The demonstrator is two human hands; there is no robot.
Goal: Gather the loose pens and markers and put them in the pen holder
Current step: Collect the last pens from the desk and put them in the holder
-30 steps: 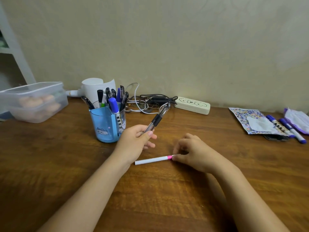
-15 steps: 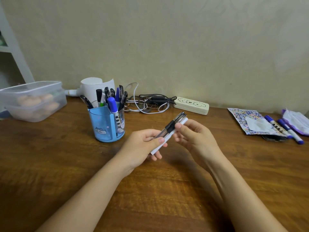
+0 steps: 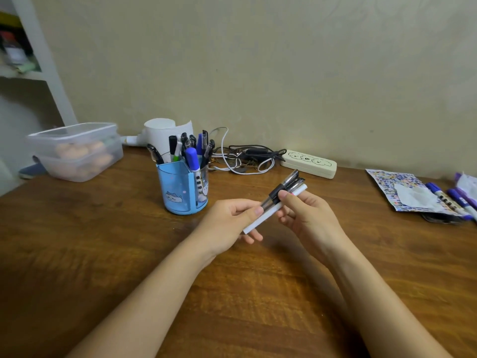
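Observation:
Both hands meet over the middle of the wooden table. My left hand (image 3: 227, 223) grips a small bundle: two clear black-grip pens (image 3: 285, 187) and a white pen with a pink band (image 3: 268, 215). My right hand (image 3: 307, 218) pinches the same bundle from the right, thumb on top near the pink band. The blue pen holder (image 3: 180, 192) stands just left of the hands, filled with several pens and a blue marker. Three blue markers (image 3: 450, 202) lie loose at the far right.
A clear lidded food box (image 3: 77, 151) sits at the back left, a white appliance (image 3: 165, 135) behind the holder. Tangled cables (image 3: 242, 158) and a white power strip (image 3: 308, 164) lie along the wall. A patterned pouch (image 3: 407, 192) rests under the markers.
My right hand picked the white pink-banded pen off the table and brought it up against the pens in my left hand. Both hands now hold the bundle together.

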